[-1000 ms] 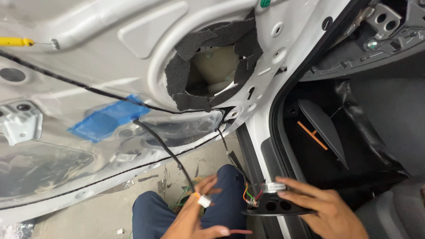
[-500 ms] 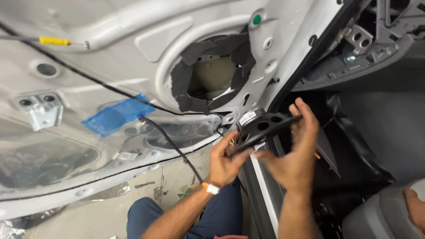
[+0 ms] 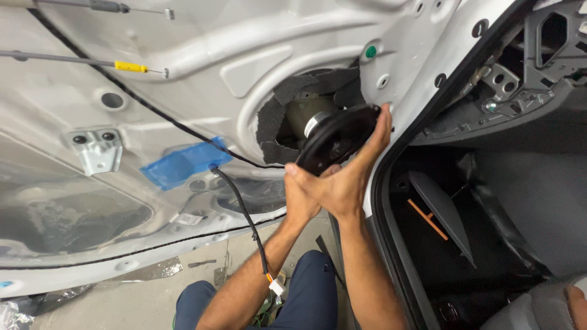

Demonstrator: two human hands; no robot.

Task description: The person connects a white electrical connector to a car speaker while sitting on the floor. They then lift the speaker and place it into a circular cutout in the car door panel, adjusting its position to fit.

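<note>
Both hands, left hand [image 3: 301, 197] and right hand [image 3: 348, 177], have fingers clamped on one black speaker [image 3: 336, 139]; it tilts at the door's [image 3: 202, 73] foam-lined hole [image 3: 287, 116].

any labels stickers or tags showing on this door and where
Small white rectangular sticker: low on the bare metal door panel, below the blue tape patch.
Yellow sleeve tag: on the thin grey rod, upper left.
Round green plug: above the speaker opening.
No screens or packages.
</note>
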